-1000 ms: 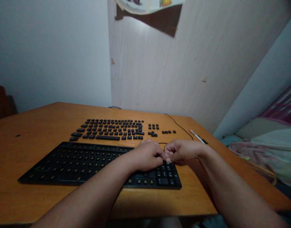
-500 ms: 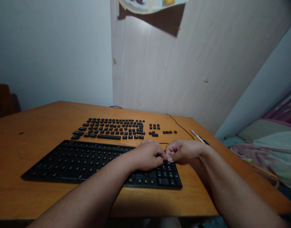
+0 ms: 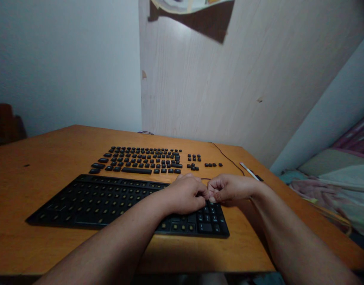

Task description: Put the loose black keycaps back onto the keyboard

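Note:
A black keyboard [image 3: 89, 202] lies near the front of the table, most of its key sockets bare. Keycaps [image 3: 207, 227] sit on its number pad at the right end. Over the pad's upper part, my left hand [image 3: 187, 194] is bent with fingers curled down, and its wrist covers part of the board. My right hand [image 3: 226, 190] touches or nearly touches it, fingers folded and thumb pressed in at the pad's top keys. Whatever the fingertips pinch is hidden. Behind the keyboard, loose black keycaps [image 3: 136, 170] lie in rows matching a keyboard layout.
The wooden table [image 3: 51, 150] meets a wall behind. A thin black cable [image 3: 226, 157] runs across the right rear, near a white slender object [image 3: 248, 171] with a dark end. A small dark bit [image 3: 26, 165] lies far left. Bedding [image 3: 327, 186] is beyond the right edge.
Both hands keep nearly the same pose at the number pad. The whole view has shifted very slightly; no keycap visibly moves.

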`<state>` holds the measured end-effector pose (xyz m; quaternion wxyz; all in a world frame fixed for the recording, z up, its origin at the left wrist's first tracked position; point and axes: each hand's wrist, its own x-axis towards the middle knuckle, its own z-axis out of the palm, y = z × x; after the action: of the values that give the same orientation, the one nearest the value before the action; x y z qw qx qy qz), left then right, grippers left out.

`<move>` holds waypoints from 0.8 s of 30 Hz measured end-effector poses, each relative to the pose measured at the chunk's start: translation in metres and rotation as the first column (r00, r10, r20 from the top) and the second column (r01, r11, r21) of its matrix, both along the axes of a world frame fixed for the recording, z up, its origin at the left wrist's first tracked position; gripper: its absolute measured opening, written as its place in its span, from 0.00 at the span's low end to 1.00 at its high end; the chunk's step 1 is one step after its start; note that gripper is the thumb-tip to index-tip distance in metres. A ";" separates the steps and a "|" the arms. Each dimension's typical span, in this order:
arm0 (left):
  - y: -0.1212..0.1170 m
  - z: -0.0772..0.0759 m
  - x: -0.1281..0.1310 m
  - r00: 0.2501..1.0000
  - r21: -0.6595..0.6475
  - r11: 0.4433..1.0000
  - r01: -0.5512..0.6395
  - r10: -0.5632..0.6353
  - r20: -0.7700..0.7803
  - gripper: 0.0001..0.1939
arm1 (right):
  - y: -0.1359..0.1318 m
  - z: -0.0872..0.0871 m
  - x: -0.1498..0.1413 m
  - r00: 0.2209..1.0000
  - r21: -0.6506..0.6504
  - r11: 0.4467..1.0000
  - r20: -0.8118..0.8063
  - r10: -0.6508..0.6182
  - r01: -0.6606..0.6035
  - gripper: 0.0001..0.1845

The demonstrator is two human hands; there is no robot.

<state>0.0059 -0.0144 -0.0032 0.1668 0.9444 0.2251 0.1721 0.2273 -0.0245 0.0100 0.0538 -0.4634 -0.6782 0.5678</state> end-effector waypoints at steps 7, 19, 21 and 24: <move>0.002 -0.002 -0.001 1.000 0.013 1.000 0.019 -0.020 0.013 0.12 | -0.002 0.000 -0.001 1.000 -0.006 1.000 0.010 0.007 -0.007 0.15; 0.000 0.000 -0.001 1.000 0.030 1.000 -0.007 0.007 0.000 0.12 | -0.006 -0.001 -0.001 1.000 0.047 0.999 0.026 0.010 -0.011 0.08; 0.000 0.000 -0.001 1.000 0.030 0.999 -0.010 0.010 -0.002 0.12 | -0.006 0.000 -0.001 1.000 0.037 0.999 0.010 0.018 -0.018 0.08; -0.001 0.001 -0.002 1.000 0.023 1.000 -0.001 0.002 -0.014 0.11 | -0.006 0.000 -0.002 0.999 0.072 0.997 0.026 0.025 -0.026 0.10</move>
<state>0.0041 -0.0152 -0.0017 0.1540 0.9473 0.2250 0.1683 0.2257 -0.0300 0.0104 0.0549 -0.4595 -0.7047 0.5377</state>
